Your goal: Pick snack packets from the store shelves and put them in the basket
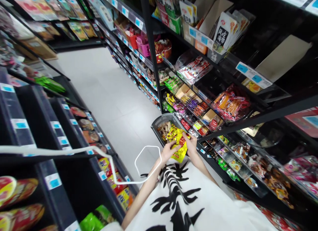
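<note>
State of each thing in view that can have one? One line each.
Crinkled yellow plastic packaging: held; sealed or open, can't tell.
Left hand: gripping the packaging.
Right hand: gripping the packaging.
Grey perforated plastic basket: open-topped, partly filled.
White-and-black flat snack packs: standing, leaning.
Tan cardboard panel: tilted.

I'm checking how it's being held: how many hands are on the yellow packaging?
2: the left hand and the right hand, on opposite sides of the yellow packaging, by the gray basket. No other hand shows there.
</note>
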{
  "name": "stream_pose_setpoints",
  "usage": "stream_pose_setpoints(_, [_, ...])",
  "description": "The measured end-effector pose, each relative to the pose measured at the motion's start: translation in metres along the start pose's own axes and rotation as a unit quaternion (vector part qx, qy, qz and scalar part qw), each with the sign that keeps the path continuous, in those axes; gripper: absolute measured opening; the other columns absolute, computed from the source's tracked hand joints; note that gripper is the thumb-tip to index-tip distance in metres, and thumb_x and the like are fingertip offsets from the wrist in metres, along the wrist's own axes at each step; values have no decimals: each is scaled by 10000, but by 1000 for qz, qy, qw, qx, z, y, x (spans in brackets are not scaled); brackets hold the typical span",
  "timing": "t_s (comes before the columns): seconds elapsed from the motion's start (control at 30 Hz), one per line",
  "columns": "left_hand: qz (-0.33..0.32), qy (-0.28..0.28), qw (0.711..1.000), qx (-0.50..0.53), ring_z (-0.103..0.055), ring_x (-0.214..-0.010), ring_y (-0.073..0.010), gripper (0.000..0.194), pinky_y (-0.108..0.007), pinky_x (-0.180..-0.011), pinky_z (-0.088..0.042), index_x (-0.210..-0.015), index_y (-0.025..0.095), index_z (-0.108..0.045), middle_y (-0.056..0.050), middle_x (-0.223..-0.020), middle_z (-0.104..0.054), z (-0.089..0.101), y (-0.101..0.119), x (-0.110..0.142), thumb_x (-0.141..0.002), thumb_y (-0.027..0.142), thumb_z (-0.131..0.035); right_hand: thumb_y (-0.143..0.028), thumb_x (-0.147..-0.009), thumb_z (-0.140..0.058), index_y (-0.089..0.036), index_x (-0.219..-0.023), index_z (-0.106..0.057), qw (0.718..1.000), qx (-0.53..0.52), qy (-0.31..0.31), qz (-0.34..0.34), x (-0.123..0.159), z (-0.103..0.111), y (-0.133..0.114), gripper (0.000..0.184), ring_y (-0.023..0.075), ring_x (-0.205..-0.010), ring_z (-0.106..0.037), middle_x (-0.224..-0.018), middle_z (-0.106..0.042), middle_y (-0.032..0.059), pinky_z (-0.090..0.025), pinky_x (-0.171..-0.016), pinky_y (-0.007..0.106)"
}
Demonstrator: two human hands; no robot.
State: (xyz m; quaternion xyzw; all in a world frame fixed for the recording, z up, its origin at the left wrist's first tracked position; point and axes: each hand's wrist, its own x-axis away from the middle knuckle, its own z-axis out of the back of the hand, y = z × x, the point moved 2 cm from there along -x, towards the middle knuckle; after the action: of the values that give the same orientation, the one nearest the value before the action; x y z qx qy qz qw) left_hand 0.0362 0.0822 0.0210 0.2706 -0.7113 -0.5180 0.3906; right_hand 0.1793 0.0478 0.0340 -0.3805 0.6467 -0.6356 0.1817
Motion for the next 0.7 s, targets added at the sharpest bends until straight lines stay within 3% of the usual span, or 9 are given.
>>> stream_pose_setpoints(0.13, [11,26,999,27,-692,-719,-241,340,-309,-671,-533,-842,146,-787,-40,-759,-761,2,-3,3,-577,341,-873,-517,-655,-815,-184,-728,-703,999,-50,13,-17,0,-2,-3,359,165,-628,-592,-707,-695,14,-489,-609,289])
stream_pose_setpoints(0.33, [5,145,984,104,-703,-721,-214,424,-315,-697,-553,-974,132,-778,-67,-837,-784,9,-6,2,-729,478,-775,-448,-688,-823,-193,-820,-737,985,-20,-169,-38,7,-13,-12,299,190,-728,-646,-826,-730,37,-486,-656,288])
stream_pose_setpoints(0.4, [3,169,978,124,-706,-726,-212,445,-317,-698,-559,-990,133,-777,-69,-842,-784,10,-6,2,-764,514,-738,-435,-679,-833,-194,-844,-747,980,0,-195,-33,9,-15,-11,304,195,-736,-650,-829,-734,34,-481,-650,285])
stream_pose_setpoints(0.7, [4,224,967,124,-715,-855,-248,486,-362,-814,-554,-1002,125,-789,-105,-936,-792,11,-9,-1,-696,501,-803,-414,-569,-888,-189,-792,-743,987,-51,-133,-69,6,-17,-2,348,226,-769,-670,-774,-741,43,-509,-683,318])
